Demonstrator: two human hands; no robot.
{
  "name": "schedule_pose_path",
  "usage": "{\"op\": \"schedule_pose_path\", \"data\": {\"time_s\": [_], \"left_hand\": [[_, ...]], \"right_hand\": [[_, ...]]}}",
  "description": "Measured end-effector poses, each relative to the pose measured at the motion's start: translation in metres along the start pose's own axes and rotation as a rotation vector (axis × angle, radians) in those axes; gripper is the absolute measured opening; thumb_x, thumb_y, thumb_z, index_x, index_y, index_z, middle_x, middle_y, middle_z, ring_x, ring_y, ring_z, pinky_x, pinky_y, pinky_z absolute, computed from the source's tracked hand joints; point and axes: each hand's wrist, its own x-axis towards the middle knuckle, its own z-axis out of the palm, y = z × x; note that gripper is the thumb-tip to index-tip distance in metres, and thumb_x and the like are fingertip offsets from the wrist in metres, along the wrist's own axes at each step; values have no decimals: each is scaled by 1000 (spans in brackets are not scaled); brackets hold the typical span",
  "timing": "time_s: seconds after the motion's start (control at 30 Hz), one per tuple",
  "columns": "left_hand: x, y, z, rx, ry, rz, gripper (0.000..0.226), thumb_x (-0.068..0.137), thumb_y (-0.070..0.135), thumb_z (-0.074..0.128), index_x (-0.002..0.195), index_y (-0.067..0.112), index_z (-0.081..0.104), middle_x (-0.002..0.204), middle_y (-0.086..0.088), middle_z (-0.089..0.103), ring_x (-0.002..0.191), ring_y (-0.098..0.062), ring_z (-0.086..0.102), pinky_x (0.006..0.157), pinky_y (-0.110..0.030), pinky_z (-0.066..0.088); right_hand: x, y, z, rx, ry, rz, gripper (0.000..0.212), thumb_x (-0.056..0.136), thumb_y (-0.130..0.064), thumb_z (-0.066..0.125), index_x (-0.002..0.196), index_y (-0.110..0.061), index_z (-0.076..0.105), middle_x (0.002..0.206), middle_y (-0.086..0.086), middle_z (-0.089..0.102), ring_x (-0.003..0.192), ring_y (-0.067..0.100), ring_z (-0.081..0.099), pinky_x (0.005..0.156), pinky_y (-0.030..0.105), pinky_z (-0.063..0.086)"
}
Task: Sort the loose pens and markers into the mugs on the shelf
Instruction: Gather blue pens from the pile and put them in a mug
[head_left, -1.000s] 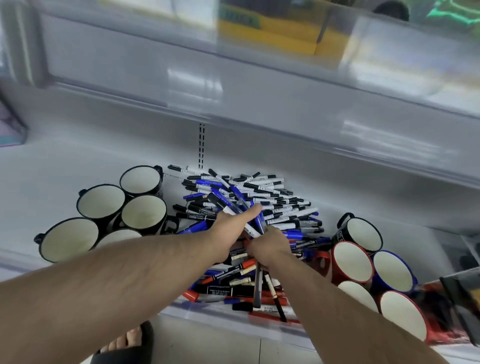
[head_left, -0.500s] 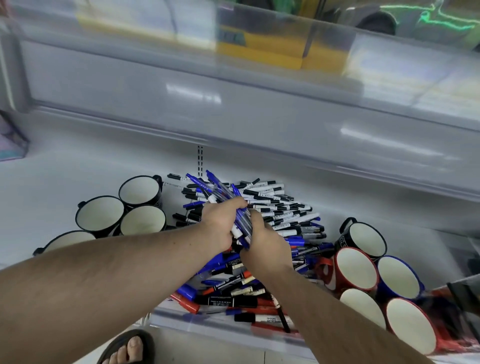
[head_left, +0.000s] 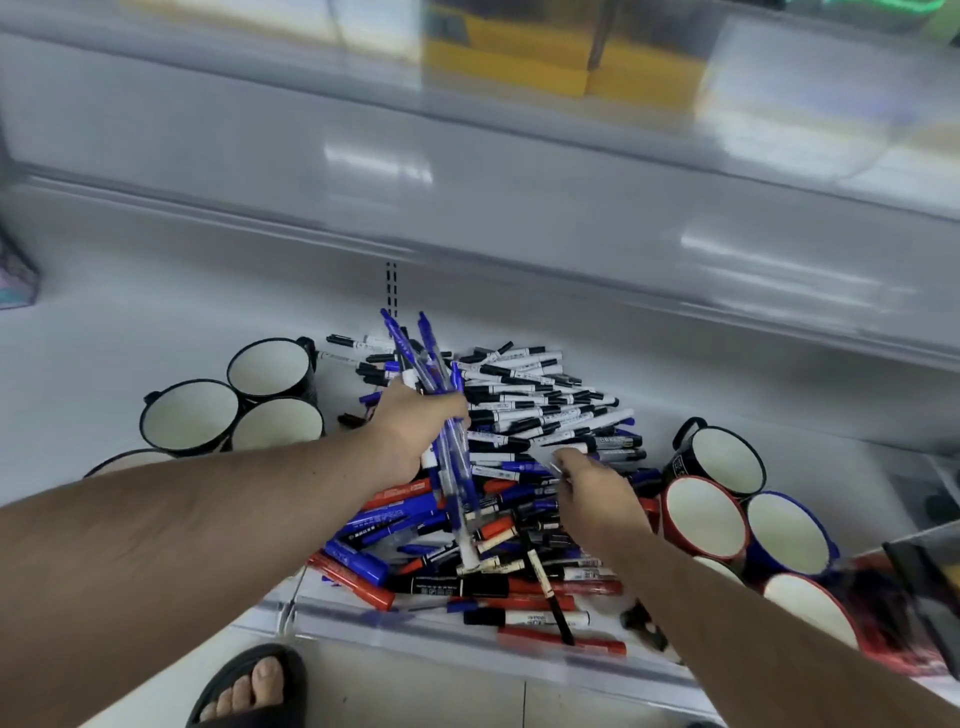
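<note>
A big pile of pens and markers (head_left: 524, 415), black, blue and red, covers the middle of the white shelf (head_left: 130, 332). My left hand (head_left: 415, 431) grips a bundle of blue pens (head_left: 415, 353), held nearly upright above the pile. Over the pile's right side, my right hand (head_left: 587, 488) hovers with its fingers reaching down onto the pens; whether it pinches one is unclear. Several black mugs (head_left: 189, 415) with white insides stand left of the pile. Red, blue and black mugs (head_left: 704, 519) stand to its right.
An upper shelf edge (head_left: 519, 197) runs overhead, with yellow boxes (head_left: 519, 57) on it. A clear lip (head_left: 415, 629) guards the shelf's front edge. My sandalled foot (head_left: 254, 686) is on the floor below. A dark object (head_left: 930, 571) sits at far right.
My left hand has lifted the bundle of blue pens up off the pile. My right hand has let go of the bundle and moved right, down onto the pile.
</note>
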Motion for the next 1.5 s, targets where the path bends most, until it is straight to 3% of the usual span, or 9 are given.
{"op": "schedule_pose_path", "data": {"time_s": [0.13,0.23,0.33,0.47,0.7,0.97,1.13,1.3,1.5], "left_hand": [[-18,0,6,159,-178,15,23,63,-4,74,75,7,57,71,-15,60,75,-30,58,78,-40,55],[-24,1,4,162,-384,-65,17,58,7,74,72,8,65,74,-13,68,80,-32,64,99,-52,47],[-28,7,3,65,-528,-162,3,82,3,62,80,4,64,67,-7,68,68,-22,68,78,-34,55],[-33,13,3,-139,-756,-269,30,53,5,70,81,6,62,69,-8,64,60,-21,65,64,-32,57],[-26,9,4,-243,-883,-267,36,53,11,68,87,10,55,63,-1,58,56,-15,59,61,-29,55],[-26,11,-4,-102,-668,-248,8,74,9,66,66,8,66,66,-6,61,56,-17,59,60,-30,54],[-11,21,0,-244,-23,-28,6,84,-1,64,85,4,61,71,-14,65,57,-23,63,54,-31,55],[-11,22,9,-195,199,147,14,76,1,71,88,5,65,73,-7,64,65,-23,61,61,-28,49],[-17,17,13,-137,209,189,31,73,3,75,101,1,61,76,-6,64,66,-22,62,62,-28,47]], "right_hand": [[3,4,4,-84,-53,25,43,89,-25,60,132,-26,52,127,-2,57,113,19,54,100,39,47],[12,-4,-20,611,106,337,47,86,-22,63,133,-22,56,133,-1,56,111,17,53,95,33,43],[15,-26,-41,1192,-16,425,36,88,-4,52,117,-20,65,123,5,65,102,18,59,87,35,47],[5,-53,-36,997,-230,74,63,67,2,50,120,-31,60,128,-3,60,121,18,54,104,48,43],[0,-62,-24,706,-203,-157,40,92,1,49,119,-28,56,114,1,66,110,19,61,98,36,49],[4,-25,-14,620,31,199,14,104,-14,35,107,-19,48,76,3,53,54,14,44,47,28,37],[-25,-58,-7,1530,-87,1008,19,98,-26,53,94,-8,55,69,6,51,62,20,50,66,37,52],[-36,-103,8,1911,-292,1109,40,98,-44,51,97,-5,53,106,19,66,100,36,63,85,58,47],[-20,-115,0,1945,-153,1130,36,98,-37,56,119,-8,53,101,21,62,84,31,68,66,45,58]]}}
